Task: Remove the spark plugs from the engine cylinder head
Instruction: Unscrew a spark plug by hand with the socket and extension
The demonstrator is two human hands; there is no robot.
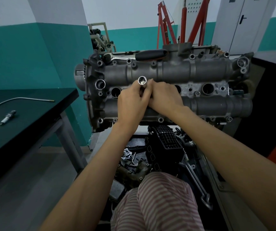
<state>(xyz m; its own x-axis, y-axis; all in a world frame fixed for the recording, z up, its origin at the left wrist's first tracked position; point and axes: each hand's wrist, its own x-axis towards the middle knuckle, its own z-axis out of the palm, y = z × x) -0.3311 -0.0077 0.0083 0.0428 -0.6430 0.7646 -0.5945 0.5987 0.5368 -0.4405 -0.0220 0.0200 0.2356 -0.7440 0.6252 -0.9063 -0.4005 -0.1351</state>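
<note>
Socket tube (pixel 141 82) gripped over cylinder head (pixel 208 70).
Left hand (pixel 132 101) wrapped round tube; right hand (pixel 164 95) pinching beside it; ratchet (pixel 143 55) behind, spark plug (pixel 7 117) on table (pixel 34 114).

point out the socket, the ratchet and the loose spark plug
socket (pixel 142 80): head view, on its open shiny end above the hands
ratchet (pixel 151 54): head view, on its black handle atop the engine
spark plug (pixel 7 117): head view, mid-body, on the table

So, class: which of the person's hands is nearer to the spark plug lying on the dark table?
Left. The left hand grips the socket over the cylinder head, on the side toward the spark plug. The right hand lies just beyond it, farther away.
</note>
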